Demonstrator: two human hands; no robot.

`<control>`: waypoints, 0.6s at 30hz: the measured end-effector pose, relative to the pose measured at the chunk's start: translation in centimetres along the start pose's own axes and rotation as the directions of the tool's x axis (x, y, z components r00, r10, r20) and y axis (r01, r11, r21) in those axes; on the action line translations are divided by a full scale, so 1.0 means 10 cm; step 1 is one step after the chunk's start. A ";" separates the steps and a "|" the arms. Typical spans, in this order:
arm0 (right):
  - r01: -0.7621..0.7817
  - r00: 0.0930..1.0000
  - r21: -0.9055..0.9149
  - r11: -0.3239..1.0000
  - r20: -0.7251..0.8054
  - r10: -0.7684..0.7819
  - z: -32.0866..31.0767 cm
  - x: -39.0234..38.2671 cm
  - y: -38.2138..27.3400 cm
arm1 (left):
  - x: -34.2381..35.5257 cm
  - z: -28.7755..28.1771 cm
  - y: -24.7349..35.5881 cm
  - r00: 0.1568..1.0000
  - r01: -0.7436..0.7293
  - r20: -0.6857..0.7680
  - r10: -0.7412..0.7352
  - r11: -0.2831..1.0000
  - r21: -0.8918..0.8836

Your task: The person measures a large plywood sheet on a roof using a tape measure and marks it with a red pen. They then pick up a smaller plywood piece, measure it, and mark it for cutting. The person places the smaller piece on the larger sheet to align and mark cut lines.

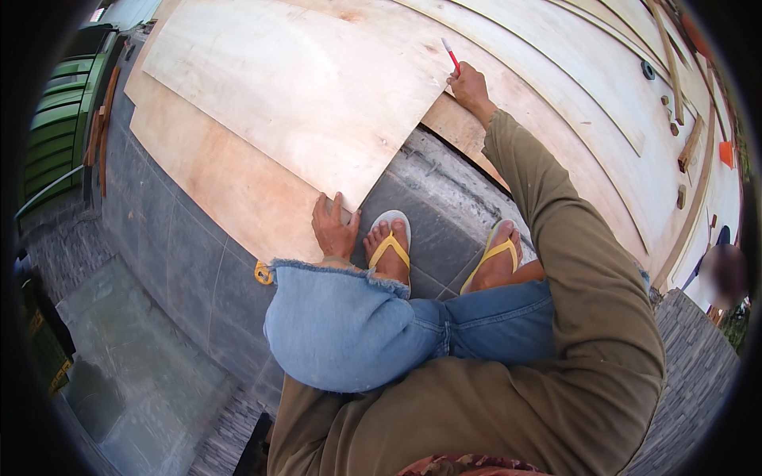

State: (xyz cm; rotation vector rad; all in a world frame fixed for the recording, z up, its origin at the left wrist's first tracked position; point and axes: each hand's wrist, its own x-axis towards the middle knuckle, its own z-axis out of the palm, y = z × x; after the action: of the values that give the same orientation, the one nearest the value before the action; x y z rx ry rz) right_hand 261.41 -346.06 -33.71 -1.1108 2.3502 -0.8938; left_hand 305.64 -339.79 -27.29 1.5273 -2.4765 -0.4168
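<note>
A pale plywood sheet (pixel 270 87) lies on top of a browner plywood sheet (pixel 214 170). My left hand (pixel 336 228) rests at the near corner of the pale sheet, fingers apart and laid on the wood, gripping nothing. Out at the sheet's far right corner, my right hand (pixel 471 89) is closed round a red pen (pixel 452 57) with a whitish end. That whitish end points up and away from me. Both my feet, in yellow-strapped flip-flops (pixel 389 252), stand beside the sheets on grey tiles.
More plywood sheets (pixel 548 95) spread out to the right, with wooden strips (pixel 668 59), small blocks and a dark ring-shaped roll (pixel 648 70) on them. A round yellow thing (pixel 263 273) shows beside my knee. At the right edge is another person (pixel 724 266). Green slatted panels (pixel 67 119) stand left.
</note>
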 end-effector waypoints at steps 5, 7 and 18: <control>0.034 0.997 -0.090 0.995 0.070 -0.028 -0.05 0.04 -0.03 | -0.02 0.01 0.01 1.000 -0.002 -0.027 0.003 1.000 0.027; 0.031 0.998 -0.067 0.997 0.064 -0.026 -0.04 0.03 -0.03 | -0.01 0.02 0.00 0.999 -0.005 -0.031 0.006 1.000 0.024; -0.227 0.974 0.051 0.973 0.035 0.225 0.13 0.08 0.03 | -0.07 0.12 -0.05 1.000 -0.019 0.012 0.017 0.994 0.105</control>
State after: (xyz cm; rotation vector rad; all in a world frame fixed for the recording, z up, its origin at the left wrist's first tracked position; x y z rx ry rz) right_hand 261.53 -347.03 -34.86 -0.8085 2.3551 -0.8474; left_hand 305.98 -339.23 -28.60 1.5439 -2.5563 -0.2970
